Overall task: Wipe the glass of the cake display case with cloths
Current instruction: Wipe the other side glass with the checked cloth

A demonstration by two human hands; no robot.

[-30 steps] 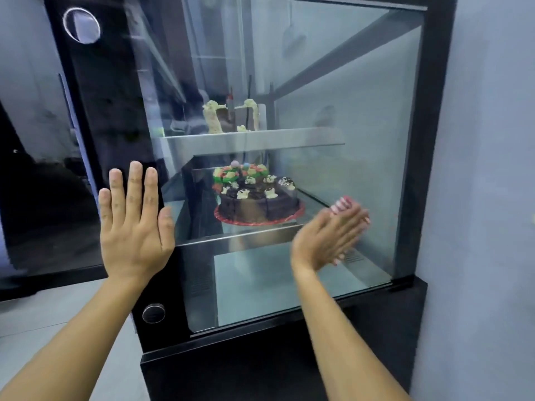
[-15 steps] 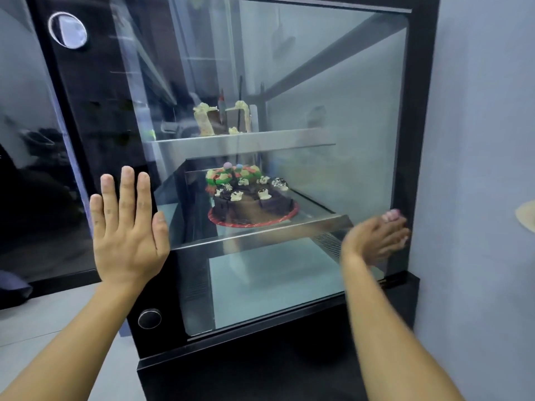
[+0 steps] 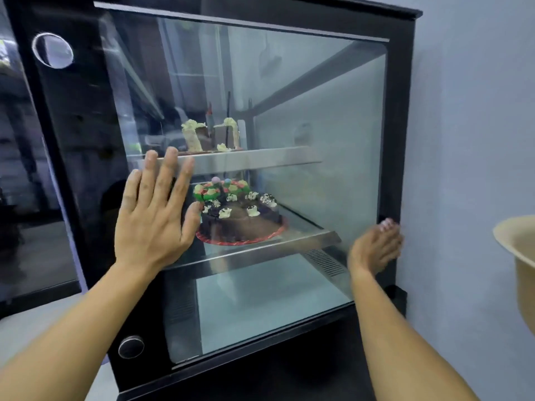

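Observation:
A black-framed cake display case fills the view; its glass door [image 3: 318, 117] faces me. My left hand [image 3: 153, 215] lies flat on the glass near its left side, fingers straight and spread. My right hand [image 3: 375, 246] is at the door's right edge by the black frame [image 3: 396, 140], fingers extended and blurred; it holds nothing that I can see. No cloth is in view. Inside, a chocolate cake [image 3: 240, 215] with coloured icing sits on the middle shelf, and a partly cut cake [image 3: 211, 137] stands on the upper shelf.
A pale wall [image 3: 469, 140] stands directly right of the case. A cream bowl-shaped object [image 3: 518, 250] juts in at the right edge. Dark glass panels [image 3: 26, 169] extend to the left. Round silver fittings [image 3: 52, 50] mark the black left panel.
My left hand has slid right from the black panel onto the glass. My right hand moved from mid-glass to the door's right edge. The view shifted left, showing the case's right post.

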